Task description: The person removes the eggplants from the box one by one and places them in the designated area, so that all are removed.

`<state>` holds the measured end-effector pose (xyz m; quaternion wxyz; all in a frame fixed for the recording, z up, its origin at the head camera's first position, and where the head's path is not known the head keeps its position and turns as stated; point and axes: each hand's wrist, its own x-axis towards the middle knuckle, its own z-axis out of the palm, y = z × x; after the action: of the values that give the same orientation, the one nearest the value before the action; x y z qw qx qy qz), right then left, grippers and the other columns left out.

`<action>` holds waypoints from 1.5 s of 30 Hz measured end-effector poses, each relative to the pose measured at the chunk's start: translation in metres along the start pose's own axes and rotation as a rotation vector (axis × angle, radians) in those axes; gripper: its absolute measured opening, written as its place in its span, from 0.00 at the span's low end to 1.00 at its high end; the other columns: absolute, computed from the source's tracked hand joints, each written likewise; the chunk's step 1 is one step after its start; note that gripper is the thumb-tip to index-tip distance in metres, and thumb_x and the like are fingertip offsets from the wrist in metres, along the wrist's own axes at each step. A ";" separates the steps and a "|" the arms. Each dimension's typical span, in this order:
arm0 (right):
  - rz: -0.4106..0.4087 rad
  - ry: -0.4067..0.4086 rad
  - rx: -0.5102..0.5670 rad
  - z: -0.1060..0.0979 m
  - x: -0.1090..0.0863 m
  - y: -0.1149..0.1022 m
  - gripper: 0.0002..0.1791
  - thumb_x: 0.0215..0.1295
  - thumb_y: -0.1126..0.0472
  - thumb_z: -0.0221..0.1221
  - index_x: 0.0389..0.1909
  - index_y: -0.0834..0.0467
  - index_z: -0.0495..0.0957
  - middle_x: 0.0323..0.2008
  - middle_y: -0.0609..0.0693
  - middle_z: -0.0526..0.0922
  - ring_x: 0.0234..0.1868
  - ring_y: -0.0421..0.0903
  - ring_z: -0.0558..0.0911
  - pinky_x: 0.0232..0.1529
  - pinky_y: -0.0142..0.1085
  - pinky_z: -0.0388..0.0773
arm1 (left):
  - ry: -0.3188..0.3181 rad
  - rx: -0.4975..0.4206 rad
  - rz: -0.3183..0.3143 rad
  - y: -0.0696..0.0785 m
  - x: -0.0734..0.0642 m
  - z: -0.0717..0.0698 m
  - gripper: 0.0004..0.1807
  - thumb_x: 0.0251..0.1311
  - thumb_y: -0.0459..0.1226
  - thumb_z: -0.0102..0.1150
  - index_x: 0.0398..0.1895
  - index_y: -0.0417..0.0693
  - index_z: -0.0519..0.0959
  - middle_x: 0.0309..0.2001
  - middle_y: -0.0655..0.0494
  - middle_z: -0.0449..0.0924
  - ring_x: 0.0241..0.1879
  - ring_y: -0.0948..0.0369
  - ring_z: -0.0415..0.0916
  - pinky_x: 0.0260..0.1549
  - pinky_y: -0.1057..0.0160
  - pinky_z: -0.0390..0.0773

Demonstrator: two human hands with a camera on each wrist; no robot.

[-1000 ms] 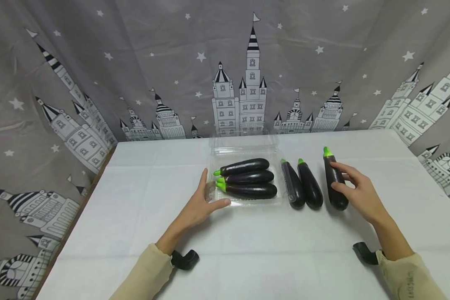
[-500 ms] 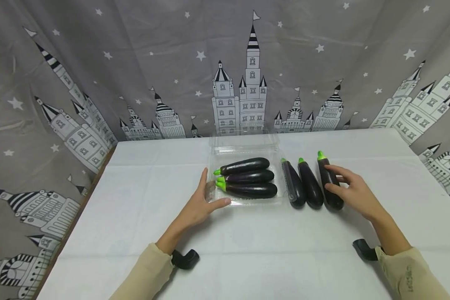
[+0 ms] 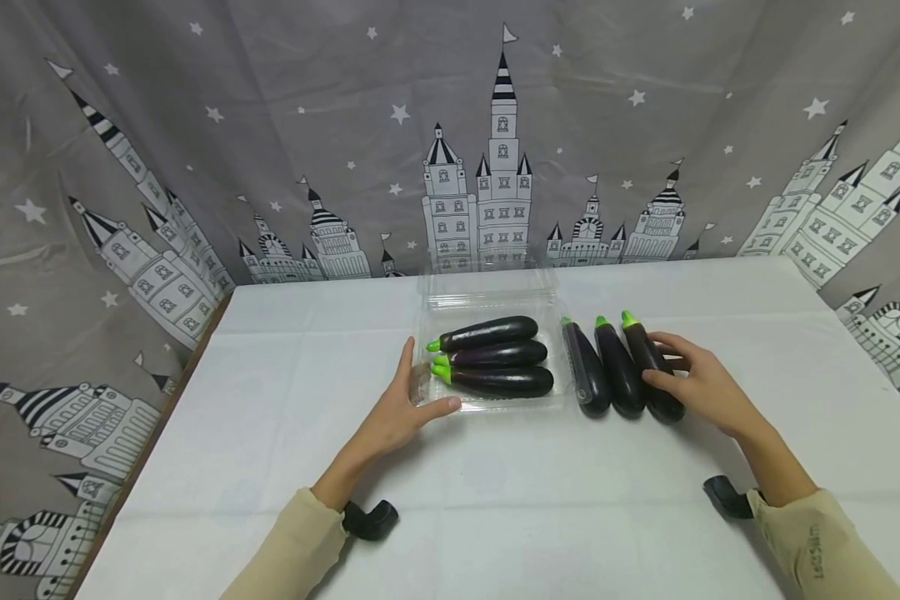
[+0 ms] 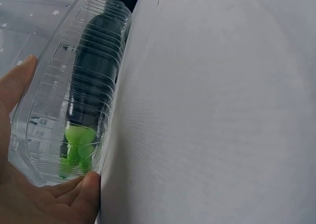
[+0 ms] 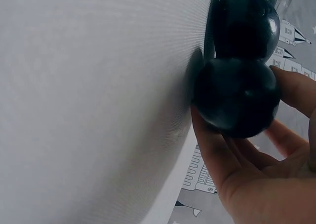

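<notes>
A dark purple eggplant with a green stem is held by my right hand, thumb on its near side, fingers on the far side. It lies against a row of two other eggplants. In the right wrist view, its rounded end sits between thumb and fingers. My left hand rests at the left end of a clear plastic clamshell container, fingers and thumb spread along its edge. Three eggplants lie sideways inside it, stems to the left. Ribbed plastic wall shows in the left wrist view.
The container's clear lid stands raised at the back, towards the grey castle-print curtain. A white cloth covers the table. Black wrist mounts stick out by both sleeves.
My right hand has moved left with the eggplant, from apart to beside the other two in the row. The left hand and the container have stayed in place.
</notes>
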<state>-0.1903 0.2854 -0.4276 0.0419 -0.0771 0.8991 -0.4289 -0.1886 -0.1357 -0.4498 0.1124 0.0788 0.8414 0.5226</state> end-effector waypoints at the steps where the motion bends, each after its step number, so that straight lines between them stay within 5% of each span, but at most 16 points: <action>1: 0.003 0.001 -0.002 0.000 0.000 0.000 0.36 0.69 0.58 0.61 0.72 0.66 0.59 0.64 0.74 0.66 0.60 0.73 0.69 0.54 0.63 0.70 | -0.001 -0.002 0.002 0.000 0.000 0.000 0.66 0.55 0.53 0.70 0.79 0.55 0.28 0.76 0.40 0.48 0.75 0.45 0.44 0.68 0.40 0.47; 13: -0.022 -0.017 0.012 -0.004 -0.006 0.002 0.33 0.72 0.60 0.56 0.71 0.70 0.58 0.63 0.75 0.66 0.63 0.72 0.67 0.57 0.64 0.67 | -0.001 -0.002 0.005 0.000 -0.001 -0.001 0.65 0.55 0.54 0.70 0.79 0.57 0.27 0.76 0.41 0.47 0.75 0.46 0.42 0.68 0.39 0.45; 20: -0.043 -0.024 -0.029 -0.005 -0.008 0.004 0.30 0.69 0.64 0.58 0.68 0.70 0.64 0.59 0.71 0.73 0.57 0.67 0.75 0.47 0.34 0.75 | -0.001 -0.001 0.001 0.001 -0.002 -0.001 0.66 0.55 0.54 0.70 0.79 0.57 0.27 0.77 0.40 0.45 0.75 0.45 0.41 0.69 0.40 0.45; 30: -0.036 -0.022 -0.027 -0.003 -0.008 0.006 0.28 0.71 0.63 0.57 0.67 0.71 0.65 0.58 0.72 0.73 0.59 0.69 0.73 0.52 0.57 0.72 | -0.003 -0.001 -0.003 -0.002 -0.001 -0.001 0.65 0.56 0.54 0.70 0.79 0.58 0.27 0.77 0.41 0.45 0.75 0.46 0.41 0.69 0.40 0.46; 38: -0.036 -0.017 -0.028 -0.004 -0.008 0.009 0.29 0.71 0.62 0.58 0.67 0.70 0.65 0.59 0.71 0.73 0.59 0.67 0.74 0.51 0.51 0.73 | -0.007 -0.016 0.002 -0.001 0.000 0.000 0.64 0.57 0.52 0.69 0.79 0.58 0.27 0.76 0.41 0.48 0.75 0.46 0.44 0.69 0.41 0.48; 45: -0.035 -0.020 -0.026 -0.005 -0.009 0.007 0.29 0.71 0.61 0.58 0.67 0.70 0.65 0.59 0.70 0.73 0.59 0.67 0.74 0.48 0.35 0.72 | -0.007 -0.020 0.005 0.000 0.000 0.000 0.64 0.57 0.52 0.69 0.79 0.58 0.27 0.77 0.41 0.46 0.75 0.47 0.42 0.69 0.40 0.46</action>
<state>-0.1830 0.2949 -0.4302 0.0422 -0.0975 0.9027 -0.4170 -0.1882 -0.1357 -0.4502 0.1151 0.0816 0.8356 0.5309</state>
